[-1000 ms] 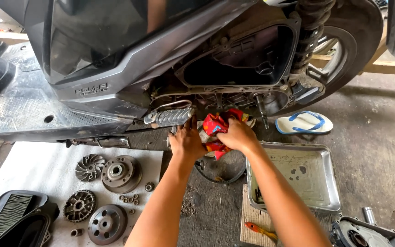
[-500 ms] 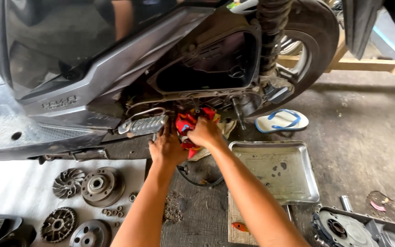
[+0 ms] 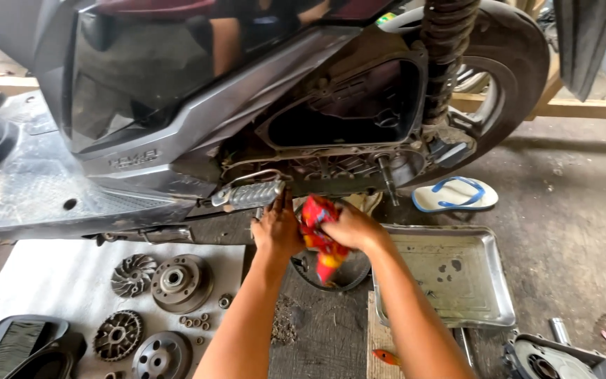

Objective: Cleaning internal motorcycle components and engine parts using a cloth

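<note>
My right hand (image 3: 353, 228) is closed around a red and yellow rag (image 3: 322, 235), bunched in the fist with its tail hanging toward 6 o'clock. My left hand (image 3: 277, 228) sits just beside it at 9 o'clock, fingers curled in under the scooter's footpeg (image 3: 248, 194); I cannot tell whether it grips anything. Since half a second ago both hands have stayed at the same spot under the engine case (image 3: 331, 168), and the rag now hangs lower below the fist. Both forearms run up from the bottom edge, wrists nearly straight. At 3 o'clock lies a metal tray (image 3: 489, 295) on the floor, at 8 o'clock the clutch parts (image 3: 175, 282) on a white sheet (image 3: 43, 281), and at 2 o'clock a sandal (image 3: 455, 194).
</note>
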